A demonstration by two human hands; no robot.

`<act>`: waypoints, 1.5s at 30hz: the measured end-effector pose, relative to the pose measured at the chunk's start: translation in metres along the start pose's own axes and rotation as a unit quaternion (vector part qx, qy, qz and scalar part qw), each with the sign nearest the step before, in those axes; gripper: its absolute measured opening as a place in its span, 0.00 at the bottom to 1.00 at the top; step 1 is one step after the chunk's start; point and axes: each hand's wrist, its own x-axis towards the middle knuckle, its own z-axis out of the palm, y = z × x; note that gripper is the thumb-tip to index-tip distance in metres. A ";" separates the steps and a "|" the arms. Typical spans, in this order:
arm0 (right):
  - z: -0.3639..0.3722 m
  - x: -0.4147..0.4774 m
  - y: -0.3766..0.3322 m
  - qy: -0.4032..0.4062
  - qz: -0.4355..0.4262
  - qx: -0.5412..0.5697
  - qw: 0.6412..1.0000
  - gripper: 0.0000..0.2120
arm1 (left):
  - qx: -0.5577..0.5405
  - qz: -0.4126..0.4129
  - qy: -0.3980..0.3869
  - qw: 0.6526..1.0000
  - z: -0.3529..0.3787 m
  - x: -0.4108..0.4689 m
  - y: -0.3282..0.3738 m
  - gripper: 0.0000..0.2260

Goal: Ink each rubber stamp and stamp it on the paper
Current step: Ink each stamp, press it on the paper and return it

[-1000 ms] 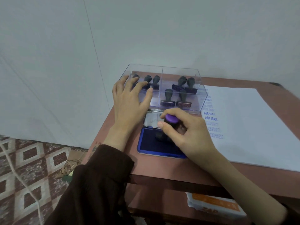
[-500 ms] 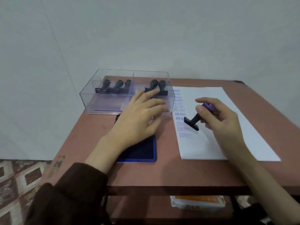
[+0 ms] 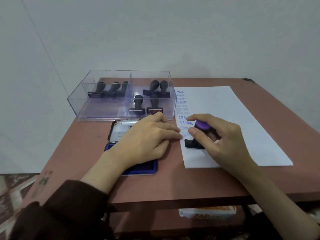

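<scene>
Mid-run. Right hand (image 3: 223, 141) pinched the purple-capped rubber stamp (image 3: 197, 135) by its handle, base down on the paper (image 3: 242, 122), pressed just below the column of blue imprints (image 3: 183, 115). That column ran from FRAGILE at 12 o'clock through AMENDED and AIR MAIL to fainter marks I couldn't read. Left hand (image 3: 149, 137) lay flat, fingers together, fingertips at the sheet's 9 o'clock edge, palm over the open blue ink pad (image 3: 149, 168). Seven stamps stood in the clear box (image 3: 97, 110) at the bench's (image 3: 155, 186) 11 o'clock: three in the left compartment, four in the right. My read: several stamps done, which of the boxed ones remain I couldn't tell.
</scene>
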 end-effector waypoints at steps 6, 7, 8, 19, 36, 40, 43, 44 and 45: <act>0.000 -0.001 0.000 -0.008 0.004 0.004 1.000 0.08 | -0.017 -0.015 -0.004 1.000 0.000 0.001 0.000 0.21; 0.000 -0.001 0.000 -0.011 0.004 0.004 1.000 0.08 | -0.018 -0.015 -0.006 1.000 0.001 0.001 0.000 0.21; 0.000 -0.001 0.000 -0.014 0.002 0.003 1.000 0.08 | -0.018 -0.017 -0.008 1.000 0.001 0.001 0.000 0.22; 0.002 -0.002 0.002 -0.039 -0.012 -0.003 0.999 0.09 | -0.006 -0.008 -0.004 1.000 -0.001 0.003 0.000 0.20; 0.005 -0.003 0.004 -0.035 -0.008 -0.021 0.999 0.07 | -0.004 0.009 -0.002 1.000 -0.003 0.005 0.000 0.20; 0.005 -0.003 0.004 -0.032 -0.015 -0.027 0.999 0.07 | -0.004 0.010 -0.005 1.000 -0.003 0.005 0.001 0.20; 0.005 -0.002 0.004 -0.037 -0.019 -0.031 0.999 0.07 | -0.005 0.014 -0.003 1.000 -0.004 0.005 0.001 0.20; 0.004 -0.002 0.004 -0.039 -0.019 -0.033 0.999 0.07 | -0.005 0.014 -0.004 1.000 -0.004 0.005 0.001 0.20; 0.004 -0.002 0.004 -0.039 -0.020 -0.034 0.998 0.07 | -0.005 0.013 -0.005 1.000 -0.004 0.005 0.001 0.20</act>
